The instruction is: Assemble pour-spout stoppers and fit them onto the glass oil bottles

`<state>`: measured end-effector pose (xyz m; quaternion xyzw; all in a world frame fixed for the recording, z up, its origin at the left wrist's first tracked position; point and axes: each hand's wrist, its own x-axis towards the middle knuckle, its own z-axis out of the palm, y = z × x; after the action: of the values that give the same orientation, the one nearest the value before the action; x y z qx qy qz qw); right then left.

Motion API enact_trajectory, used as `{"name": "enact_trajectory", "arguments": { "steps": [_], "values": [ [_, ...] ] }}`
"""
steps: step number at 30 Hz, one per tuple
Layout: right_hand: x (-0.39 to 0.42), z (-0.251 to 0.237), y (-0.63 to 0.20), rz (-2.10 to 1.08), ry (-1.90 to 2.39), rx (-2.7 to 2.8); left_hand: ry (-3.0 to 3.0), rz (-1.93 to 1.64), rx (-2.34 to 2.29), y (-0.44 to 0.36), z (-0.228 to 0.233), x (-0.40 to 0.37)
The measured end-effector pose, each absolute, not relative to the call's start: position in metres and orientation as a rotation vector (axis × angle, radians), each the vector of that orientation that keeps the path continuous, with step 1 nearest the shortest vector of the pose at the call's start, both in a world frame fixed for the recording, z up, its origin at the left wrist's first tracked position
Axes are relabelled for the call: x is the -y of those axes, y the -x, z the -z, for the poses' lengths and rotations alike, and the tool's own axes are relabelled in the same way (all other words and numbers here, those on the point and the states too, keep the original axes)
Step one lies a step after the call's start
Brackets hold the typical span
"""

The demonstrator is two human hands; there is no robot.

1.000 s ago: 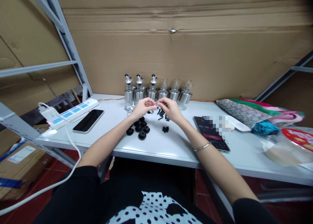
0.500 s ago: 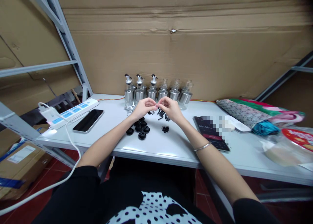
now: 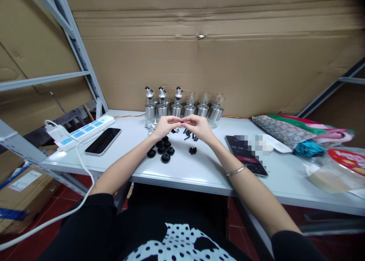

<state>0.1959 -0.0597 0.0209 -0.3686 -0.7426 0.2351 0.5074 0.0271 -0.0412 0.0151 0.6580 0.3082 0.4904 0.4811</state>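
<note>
Fingertips of left hand (image 3: 164, 127) and right hand (image 3: 201, 128) meet; any pinched part hidden, cannot tell. Fingers flatter than moment ago, hands same spot: likely regrip within fine handwork. Black caps (image 3: 165, 158) lie nearer body, strips (image 3: 187, 132) beside right hand, bottles (image 3: 176, 110) behind.

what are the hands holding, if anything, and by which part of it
It cannot be told: the bare left hand and bare right hand meet at their fingertips before the clear glass bottles with silver metal sleeves, hiding anything between them.
</note>
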Motion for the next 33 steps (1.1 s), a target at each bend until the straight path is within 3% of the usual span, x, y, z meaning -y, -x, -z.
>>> {"name": "enact_trajectory", "arguments": {
  "steps": [5, 17, 33],
  "values": [
    [0.0602, -0.0203, -0.1948, -0.627, 0.875, 1.773, -1.599, -1.201, -0.794, -0.0268, -0.0160, 0.0417],
    [0.0562, -0.0209, -0.1987, -0.447, 1.017, 1.711, -1.559, -1.330, -0.834, -0.0258, -0.0143, 0.0331],
    [0.0580, -0.0214, -0.1992, -0.702, 0.943, 1.658, -1.617, -1.448, -0.741, -0.0270, -0.0166, 0.0371]
  ]
}}
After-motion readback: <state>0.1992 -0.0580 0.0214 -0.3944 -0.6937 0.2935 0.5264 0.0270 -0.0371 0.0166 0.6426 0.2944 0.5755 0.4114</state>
